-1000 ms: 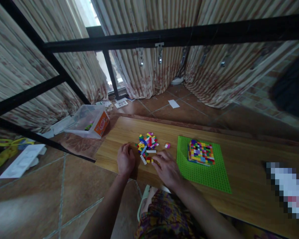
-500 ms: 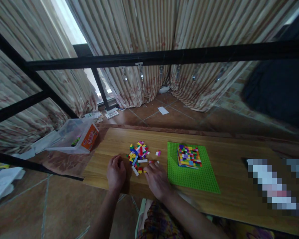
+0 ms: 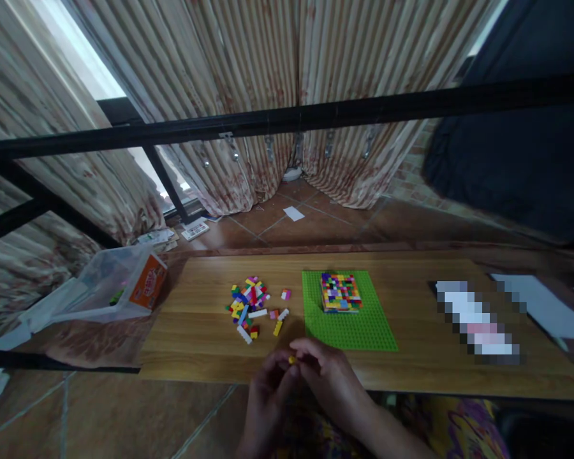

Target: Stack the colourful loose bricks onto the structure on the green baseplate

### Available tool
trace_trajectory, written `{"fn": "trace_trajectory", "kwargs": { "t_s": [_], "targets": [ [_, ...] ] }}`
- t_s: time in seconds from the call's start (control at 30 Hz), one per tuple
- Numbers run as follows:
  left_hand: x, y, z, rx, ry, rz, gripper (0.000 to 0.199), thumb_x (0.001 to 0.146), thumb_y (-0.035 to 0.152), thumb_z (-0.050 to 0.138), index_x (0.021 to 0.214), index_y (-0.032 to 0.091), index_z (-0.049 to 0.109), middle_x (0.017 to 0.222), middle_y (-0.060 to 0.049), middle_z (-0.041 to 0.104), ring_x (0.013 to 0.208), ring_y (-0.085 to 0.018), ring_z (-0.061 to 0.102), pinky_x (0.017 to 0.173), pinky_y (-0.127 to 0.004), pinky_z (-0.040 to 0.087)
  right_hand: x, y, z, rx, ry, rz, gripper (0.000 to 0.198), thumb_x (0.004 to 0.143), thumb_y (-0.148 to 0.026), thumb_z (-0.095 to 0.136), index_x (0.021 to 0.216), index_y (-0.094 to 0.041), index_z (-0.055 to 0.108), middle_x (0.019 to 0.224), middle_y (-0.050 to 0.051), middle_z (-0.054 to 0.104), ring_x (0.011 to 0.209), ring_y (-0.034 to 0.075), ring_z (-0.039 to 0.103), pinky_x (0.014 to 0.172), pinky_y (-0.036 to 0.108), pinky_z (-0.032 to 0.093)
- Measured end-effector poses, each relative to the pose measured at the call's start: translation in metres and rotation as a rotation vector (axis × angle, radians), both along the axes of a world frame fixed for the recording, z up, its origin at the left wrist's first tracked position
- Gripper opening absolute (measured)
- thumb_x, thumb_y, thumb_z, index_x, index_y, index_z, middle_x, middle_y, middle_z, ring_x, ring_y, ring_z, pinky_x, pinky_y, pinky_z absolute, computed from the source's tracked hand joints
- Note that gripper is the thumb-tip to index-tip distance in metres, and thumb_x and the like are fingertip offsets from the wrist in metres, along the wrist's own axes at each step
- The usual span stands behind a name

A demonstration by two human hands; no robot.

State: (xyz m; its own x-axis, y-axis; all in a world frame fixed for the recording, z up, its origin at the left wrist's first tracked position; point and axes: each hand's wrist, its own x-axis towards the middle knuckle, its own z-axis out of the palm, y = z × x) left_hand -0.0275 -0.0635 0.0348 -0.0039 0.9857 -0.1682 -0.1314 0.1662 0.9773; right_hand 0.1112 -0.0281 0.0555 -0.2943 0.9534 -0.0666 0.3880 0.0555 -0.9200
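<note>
The fingertips of the left hand (image 3: 271, 382) and right hand (image 3: 333, 379) meet in a narrow pinch around a small yellow brick (image 3: 292, 360), just about at the table's near edge; whether it is one piece or two joined, I cannot tell. To handle it well, I would grip it by its sides, line it up squarely, and work farther in over the wooden table (image 3: 182, 319) — a slip here could send it to the floor.

Just beyond, a few loose bricks lie apart, with a mixed pile of bricks (image 3: 251, 298) to their far left. To the right, a green baseplate (image 3: 349, 335) bears a multicoloured brick block (image 3: 340, 293) toward its far side. At far left, off the table, a clear plastic tub (image 3: 93, 306) with an orange label holds something green (image 3: 117, 297) — otherwise its contents are hard to make out.
</note>
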Motion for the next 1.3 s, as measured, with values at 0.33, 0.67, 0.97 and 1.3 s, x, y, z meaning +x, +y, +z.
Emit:
{"fn": "trace_trajectory", "kwargs": {
  "t_s": [0.33,0.67,0.97,1.3],
  "targets": [
    [0.003,0.014,0.014,-0.023,-0.002,-0.173,0.021,0.080,0.034,0.067,0.075,0.014,0.064,0.068,0.000,0.058,0.065,-0.010,0.049,0.063,-0.021,0.040,0.023,-0.012,0.016,-0.069,0.145,0.025,0.008,0.085,-0.024,0.060,0.090,-0.022,0.066,0.078,-0.002,0.064,0.074,0.013,0.058,0.069,0.023,0.043],
    [0.008,0.026,0.013,-0.052,0.068,-0.150,0.027,0.081,0.038,0.063,0.068,0.015,0.058,0.060,0.003,0.048,0.058,-0.009,0.041,0.057,-0.020,0.035,0.054,-0.005,0.009,-0.155,0.283,-0.089,0.019,0.081,-0.037,0.065,0.092,-0.024,0.073,0.089,0.002,0.070,0.084,0.017,0.063,0.076,0.028,0.049],
    [-0.011,0.052,-0.022,0.265,0.614,-0.086,0.022,0.090,0.034,0.051,0.078,0.018,0.061,0.072,-0.001,0.060,0.069,-0.014,0.055,0.063,-0.024,0.042,0.089,0.050,0.016,0.075,0.101,-0.337,0.024,0.079,-0.041,0.063,0.092,-0.024,0.072,0.089,0.004,0.074,0.079,0.021,0.069,0.074,0.034,0.053],
    [-0.008,0.050,-0.021,0.315,0.675,-0.086,0.017,0.089,0.028,0.051,0.081,0.018,0.062,0.078,-0.004,0.067,0.076,-0.017,0.063,0.070,-0.027,0.047,0.085,0.120,0.005,0.320,-0.217,-0.296,0.019,0.084,-0.031,0.054,0.086,-0.023,0.071,0.088,0.003,0.072,0.079,0.018,0.065,0.079,0.032,0.047]
  ]
}}
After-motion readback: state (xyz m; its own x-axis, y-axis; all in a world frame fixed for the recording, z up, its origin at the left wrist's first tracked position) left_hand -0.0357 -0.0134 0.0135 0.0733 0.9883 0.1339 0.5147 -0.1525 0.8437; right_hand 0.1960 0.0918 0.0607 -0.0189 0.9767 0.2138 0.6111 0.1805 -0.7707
